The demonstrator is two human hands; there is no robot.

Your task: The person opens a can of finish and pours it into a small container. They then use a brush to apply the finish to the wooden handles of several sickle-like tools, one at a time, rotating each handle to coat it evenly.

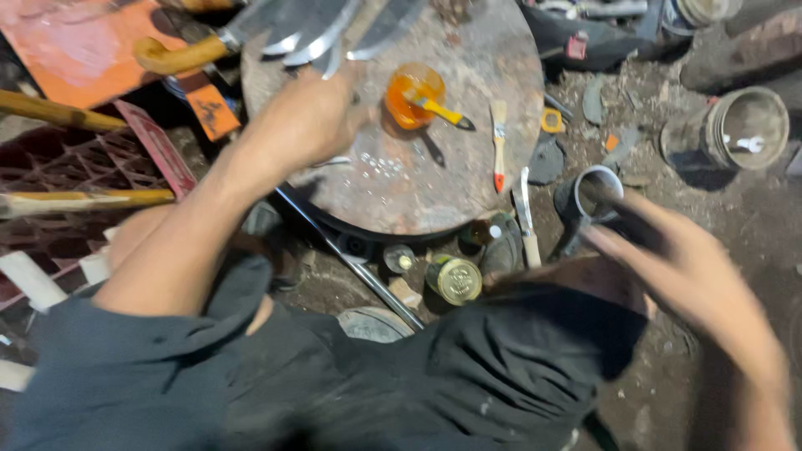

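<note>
Dark clothing (pixel 251 384) over the person's lap and knees filled the bottom of the view, closest to the camera. Beyond it sat a round, rusty metal worktop (pixel 468 167), set low on a dirt floor (pixel 735 217) strewn with scraps.

Left hand (pixel 305 121) reached out over the worktop's left edge, just below a fan of curved blades (pixel 326 33) lying at the worktop's top rim. Fingertips were right at the blade ends, possibly touching; fingers looked bunched together, but blur meant I couldn't tell if they gripped anything. One blade had a yellow wooden handle (pixel 180 57) sticking out to the left.

Right hand (pixel 681 263) was off the worktop to the right, heavily motion-blurred, fingers loosely curled, just beside a dark cup (pixel 597 192) on the floor. Couldn't tell whether it held anything.

On the worktop: an orange plastic cup (pixel 413 96) with a yellow-handled brush (pixel 443 110) resting in it, and a small paintbrush (pixel 499 146) lying to its right, apart from it.

Below the worktop's rim: a round tin with a gold lid (pixel 458 281), a knife with a pale handle (pixel 526 217), a thin metal rod (pixel 351 263) running diagonally.

Far right on the floor: a grey bucket on its side (pixel 739 129). Far left: a red sheet (pixel 79 50) and long wooden handles (pixel 83 200).
</note>
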